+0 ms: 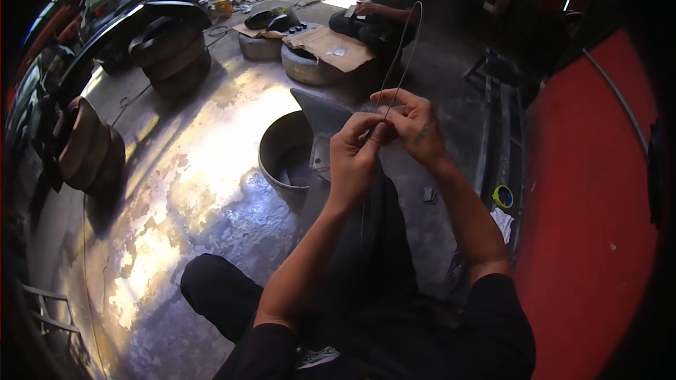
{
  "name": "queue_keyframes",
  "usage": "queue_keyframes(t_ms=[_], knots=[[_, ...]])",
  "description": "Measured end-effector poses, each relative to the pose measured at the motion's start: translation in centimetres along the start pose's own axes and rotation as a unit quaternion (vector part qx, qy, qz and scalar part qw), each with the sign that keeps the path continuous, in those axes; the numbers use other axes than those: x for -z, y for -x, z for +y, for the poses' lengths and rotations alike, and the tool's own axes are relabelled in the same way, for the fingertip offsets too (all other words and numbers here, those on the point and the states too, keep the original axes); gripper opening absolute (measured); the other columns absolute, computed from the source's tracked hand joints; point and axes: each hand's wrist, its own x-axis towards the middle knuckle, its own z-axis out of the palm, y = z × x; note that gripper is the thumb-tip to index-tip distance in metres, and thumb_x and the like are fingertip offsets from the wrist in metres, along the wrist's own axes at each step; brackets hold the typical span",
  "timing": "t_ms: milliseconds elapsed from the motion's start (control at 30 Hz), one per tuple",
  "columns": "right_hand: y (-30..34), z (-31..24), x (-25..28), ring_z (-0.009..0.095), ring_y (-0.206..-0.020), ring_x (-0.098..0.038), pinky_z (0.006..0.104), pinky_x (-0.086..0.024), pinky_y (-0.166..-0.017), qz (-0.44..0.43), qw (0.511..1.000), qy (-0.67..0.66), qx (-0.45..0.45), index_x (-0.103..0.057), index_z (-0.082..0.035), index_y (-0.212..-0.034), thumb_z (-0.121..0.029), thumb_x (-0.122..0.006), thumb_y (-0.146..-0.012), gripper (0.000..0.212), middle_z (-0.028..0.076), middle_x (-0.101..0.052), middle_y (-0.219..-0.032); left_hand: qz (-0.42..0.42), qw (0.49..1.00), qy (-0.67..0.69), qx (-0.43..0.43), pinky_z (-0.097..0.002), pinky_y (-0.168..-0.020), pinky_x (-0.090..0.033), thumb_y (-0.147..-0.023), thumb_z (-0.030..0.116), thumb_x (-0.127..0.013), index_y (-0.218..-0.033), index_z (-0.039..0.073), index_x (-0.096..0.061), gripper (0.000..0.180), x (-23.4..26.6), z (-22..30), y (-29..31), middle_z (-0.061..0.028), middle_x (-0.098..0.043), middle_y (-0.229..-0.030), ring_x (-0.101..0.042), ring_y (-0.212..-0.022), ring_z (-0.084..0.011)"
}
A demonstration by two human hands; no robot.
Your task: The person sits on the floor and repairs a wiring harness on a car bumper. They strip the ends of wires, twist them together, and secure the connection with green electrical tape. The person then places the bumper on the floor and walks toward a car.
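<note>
A thin wire is bent into a long narrow loop that rises above my two hands. My left hand is closed, its thumb and fingers pinching the lower part of the wire. Against it, my right hand also pinches the wire, with the fingertips of both hands meeting. A thin end seems to run down below the left hand. Beneath my hands a dark panel with a pointed top leans over my lap, beside a dark bucket. My forearms hide part of the panel.
Tires with cardboard on top stand ahead, near another seated person. Stacked tires support a dark curved panel on the left. To the right are a metal frame, a yellow-green tape roll and a red panel.
</note>
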Motion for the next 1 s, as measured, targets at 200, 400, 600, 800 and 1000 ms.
queue_keyframes(t_ms=[200,400,600,800,1000], knots=[[0.0,-0.7,0.3,0.009,-0.075,-0.067,0.0254,-0.055,-0.068,-0.046,0.998,-0.051,0.007,-0.071,0.002,-0.125,-0.011,-0.064,-0.101,0.029,0.007,-0.074,-0.095,-0.003,0.999,-0.017,-0.042,-0.0279,-0.089,-0.055,-0.104,-0.002,-0.062,-0.111,-0.007,-0.071,0.013,0.0,-0.1,-0.1,-0.0074,-0.071,-0.104,-0.069,-0.099,-0.0140],[-2.1,-3.0,2.4,0.008,-0.074,-0.067,0.0261,-0.053,-0.065,-0.088,0.992,-0.022,0.090,-0.071,0.001,-0.118,-0.014,-0.067,-0.103,0.022,0.004,-0.074,-0.095,-0.001,0.999,-0.032,0.013,-0.0252,-0.076,-0.052,-0.104,0.004,-0.064,-0.107,-0.005,-0.073,0.013,-0.3,0.2,0.2,-0.0034,-0.070,-0.091,-0.066,-0.084,-0.0103],[-3.8,-5.1,4.1,0.008,-0.070,-0.067,0.0257,-0.050,-0.061,0.023,0.987,0.118,0.103,-0.074,-0.005,-0.111,-0.012,-0.067,-0.102,0.013,0.003,-0.073,-0.090,-0.013,0.995,-0.054,0.079,-0.0240,-0.079,-0.051,-0.103,0.009,-0.065,-0.109,-0.001,-0.076,0.015,0.3,1.6,0.3,-0.0017,-0.075,-0.095,-0.065,-0.084,-0.0072],[-5.8,-9.6,6.9,0.013,-0.073,-0.070,0.0292,-0.056,-0.065,0.166,0.907,0.333,0.199,-0.077,-0.005,-0.109,-0.006,-0.063,-0.102,0.016,0.008,-0.075,-0.093,-0.051,0.995,-0.046,0.075,-0.0220,-0.074,-0.049,-0.103,0.009,-0.067,-0.108,0.000,-0.076,0.013,0.6,1.8,0.2,-0.0007,-0.075,-0.095,-0.063,-0.082,-0.0047],[-7.0,-9.6,7.8,0.030,-0.116,-0.071,0.0417,-0.059,-0.098,-0.052,0.983,-0.123,0.125,-0.064,0.002,-0.133,-0.027,-0.060,-0.107,0.040,0.022,-0.070,-0.127,-0.060,0.996,-0.039,0.058,-0.0220,-0.070,-0.049,-0.104,0.010,-0.067,-0.108,0.001,-0.075,0.013,0.3,1.7,0.2,-0.0016,-0.075,-0.095,-0.061,-0.077,-0.0044]])
